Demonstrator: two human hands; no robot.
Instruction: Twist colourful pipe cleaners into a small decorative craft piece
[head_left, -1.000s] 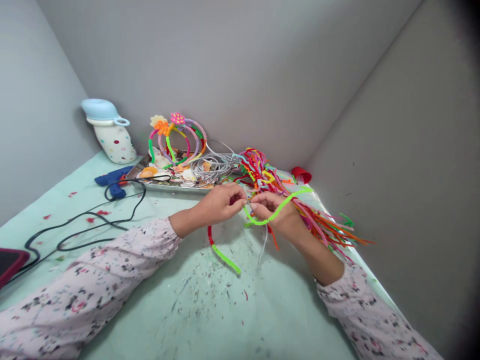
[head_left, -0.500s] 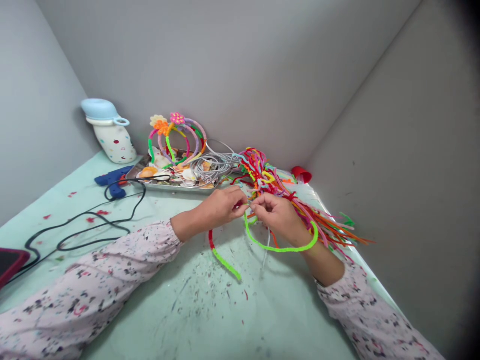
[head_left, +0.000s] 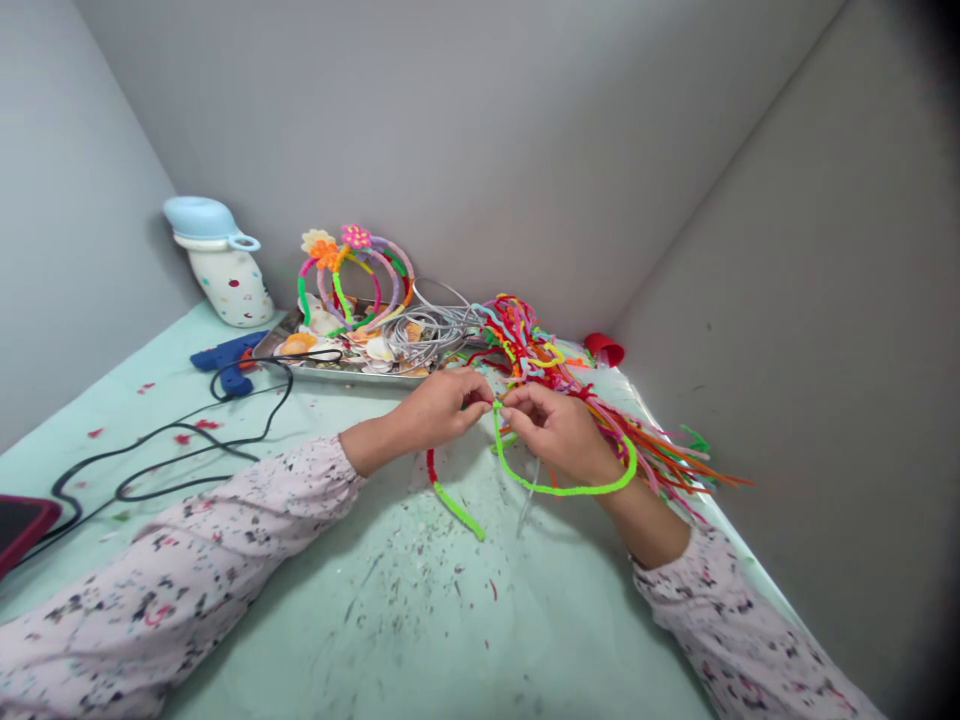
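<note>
**Mint-green tabletop [head_left: 585,640], lime pipe cleaner [head_left: 559,490] pinched mid-frame**

We pinch the lime pipe cleaner's upper end narrowly between the fingertips of our left hand [head_left: 439,410] and right hand [head_left: 559,432], just below the frame's centre. Its loop sags down and rightward beneath the nearer right hand, with a bundle of multicoloured pipe cleaners [head_left: 525,350] fanning out behind.

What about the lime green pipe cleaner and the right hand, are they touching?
Touching. The head view shows the lime green pipe cleaner looping down from the fingertips of the right hand, which pinch its upper end.
</note>
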